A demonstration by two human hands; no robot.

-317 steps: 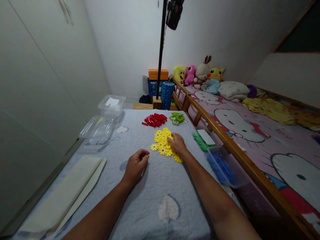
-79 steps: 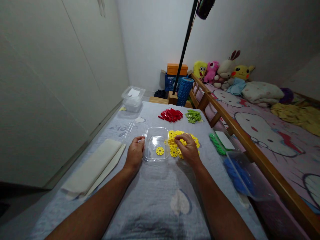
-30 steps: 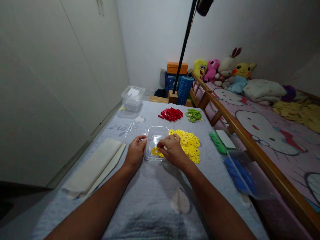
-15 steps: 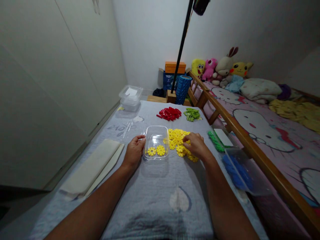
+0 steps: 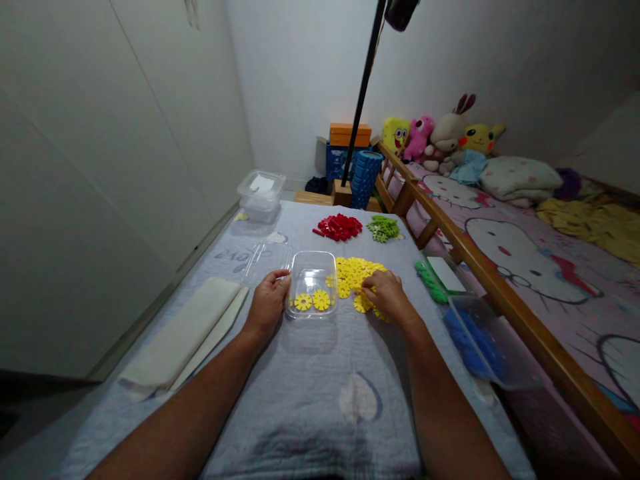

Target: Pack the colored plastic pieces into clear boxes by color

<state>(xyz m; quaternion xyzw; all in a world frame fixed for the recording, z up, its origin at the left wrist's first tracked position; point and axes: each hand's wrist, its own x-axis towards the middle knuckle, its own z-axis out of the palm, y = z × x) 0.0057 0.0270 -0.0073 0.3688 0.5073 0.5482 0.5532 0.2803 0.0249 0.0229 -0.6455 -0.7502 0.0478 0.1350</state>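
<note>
A clear plastic container (image 5: 313, 315) sits on the cloth-covered table, tilted toward me, with a few yellow notched discs (image 5: 321, 300) resting along its near side. My left hand (image 5: 268, 305) grips the container's left edge, thumb and fingers closed on the rim. To the right of the container spreads a pile of yellow notched discs (image 5: 353, 271). My right hand (image 5: 391, 296) is over the pile's right side, its thumb and fingertips pinched on a yellow disc. The palm hides part of the pile.
Behind the discs lie a red pile (image 5: 340, 228) and a green pile (image 5: 383, 229) of plastic pieces. A clear lid (image 5: 267, 261) and folded cloth (image 5: 187, 337) are on the left. Stacked clear boxes (image 5: 261, 200) stand farther back. Along the right, a wooden bed rail (image 5: 445, 223) runs past containers of green and blue pieces.
My right hand has shifted slightly left and down over the yellow pile, its fingertips drawing together on a disc. My left hand and the container have stayed put.
</note>
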